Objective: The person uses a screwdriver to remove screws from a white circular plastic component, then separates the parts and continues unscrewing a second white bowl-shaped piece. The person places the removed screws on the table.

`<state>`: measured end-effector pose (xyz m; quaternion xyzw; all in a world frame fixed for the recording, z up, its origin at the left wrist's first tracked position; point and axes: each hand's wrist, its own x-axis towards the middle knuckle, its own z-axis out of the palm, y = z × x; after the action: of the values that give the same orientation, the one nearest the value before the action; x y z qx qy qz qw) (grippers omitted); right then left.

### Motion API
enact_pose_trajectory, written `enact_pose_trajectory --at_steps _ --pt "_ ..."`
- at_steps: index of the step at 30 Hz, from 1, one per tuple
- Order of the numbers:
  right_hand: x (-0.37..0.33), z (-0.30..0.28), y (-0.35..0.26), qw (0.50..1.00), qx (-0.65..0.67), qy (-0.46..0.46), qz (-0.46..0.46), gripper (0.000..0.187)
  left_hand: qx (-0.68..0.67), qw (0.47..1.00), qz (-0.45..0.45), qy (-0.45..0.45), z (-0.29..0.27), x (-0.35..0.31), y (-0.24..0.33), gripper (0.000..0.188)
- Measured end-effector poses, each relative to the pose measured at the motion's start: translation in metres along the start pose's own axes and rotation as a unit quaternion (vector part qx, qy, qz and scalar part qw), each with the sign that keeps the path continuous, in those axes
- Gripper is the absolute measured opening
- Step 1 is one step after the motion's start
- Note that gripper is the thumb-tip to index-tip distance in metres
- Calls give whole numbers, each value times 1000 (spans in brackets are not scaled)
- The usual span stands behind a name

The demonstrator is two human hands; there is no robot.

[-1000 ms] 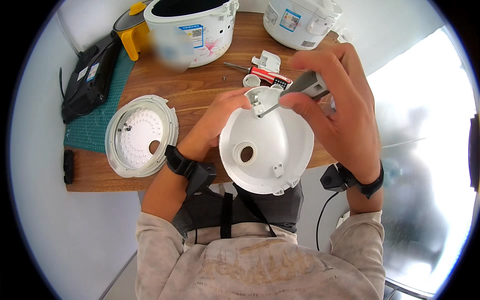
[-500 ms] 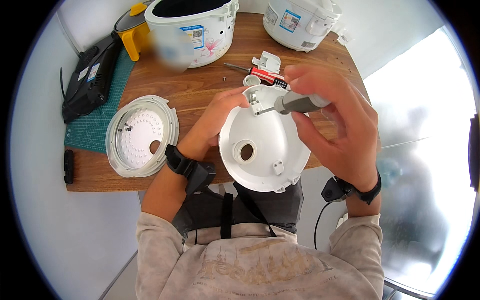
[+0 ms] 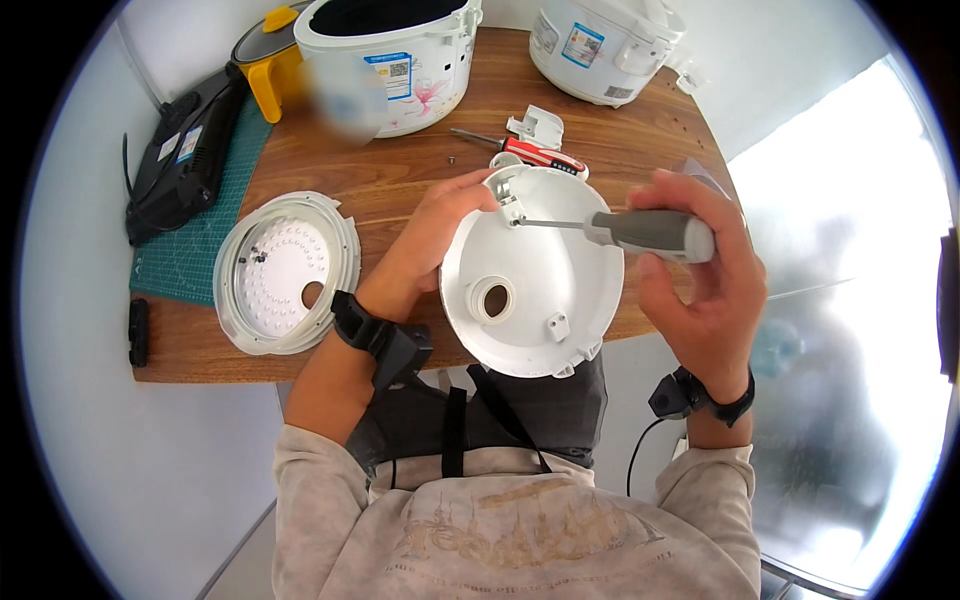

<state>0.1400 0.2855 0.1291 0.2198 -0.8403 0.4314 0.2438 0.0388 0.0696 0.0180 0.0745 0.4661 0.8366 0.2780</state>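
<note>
My left hand (image 3: 437,228) grips the upper left rim of a white plastic rice cooker lid shell (image 3: 565,285), its hollow side facing up over the table's front edge. In my right hand (image 3: 708,300) is a screwdriver (image 3: 650,234) with a grey handle, held between thumb and fingers. Its shaft lies nearly level, and the tip meets a small white bracket (image 3: 511,212) at the shell's upper left, close to my left fingers. Whether a screw sits under the tip I cannot tell. A round hole pierces the shell's lower left.
Left of the shell lies a round white inner cover (image 3: 347,255) with several small dark screws in it. Beyond are a red screwdriver (image 3: 545,156), a white plastic piece (image 3: 540,125), a flowered cooker body (image 3: 430,75), another white cooker (image 3: 590,60), a yellow pot (image 3: 262,90) and a black device (image 3: 190,150).
My right hand has moved right and tipped the screwdriver flatter, so more of its shaft and handle shows. My left hand keeps its grip on the shell, which has barely shifted.
</note>
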Motion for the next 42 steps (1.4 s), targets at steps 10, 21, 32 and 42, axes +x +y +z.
enact_pose_trajectory --at_steps 10,21,32,42 --pt "-17 -10 10 986 -4 40 163 34 -6 1000 4 22 4 -3 5 49" --pt "-44 2 37 974 91 100 180 33 16 999 5 30 1 1 2 50" --pt "-47 2 40 975 74 88 187 33 27 999 -1 39 0 0 2 50" --pt "-42 -2 38 988 -70 63 119 28 19 999 -3 40 0 1 0 48"
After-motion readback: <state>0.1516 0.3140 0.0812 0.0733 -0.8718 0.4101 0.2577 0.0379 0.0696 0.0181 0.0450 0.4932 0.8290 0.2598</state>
